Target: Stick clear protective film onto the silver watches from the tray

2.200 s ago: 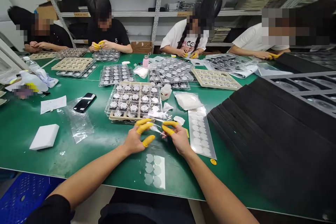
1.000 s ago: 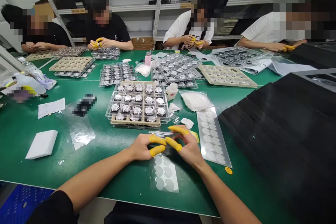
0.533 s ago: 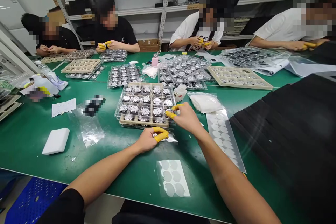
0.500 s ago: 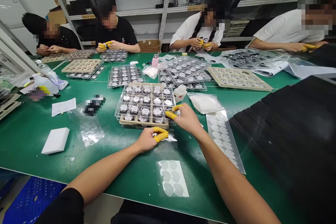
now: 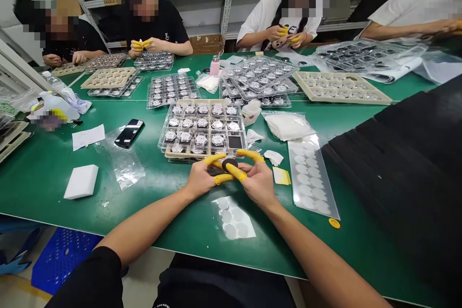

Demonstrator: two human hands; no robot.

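- We see the right hand (image 5: 258, 180), partly closed, hold a dark disc (image 5: 230, 164) by the tray's (image 5: 236, 142) near edge.
- Left hand (image 5: 202, 177) half-curled beside the disc; whether it grips, we cannot tell.

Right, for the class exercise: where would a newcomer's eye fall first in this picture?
Probably on the bright yellow finger covers near the centre, where a dark disc sits between the left hand and the right hand. Just beyond lie stacked trays of silvery round pieces, with one pocket at the right showing a dark square. The big black stack on the right likely comes next.
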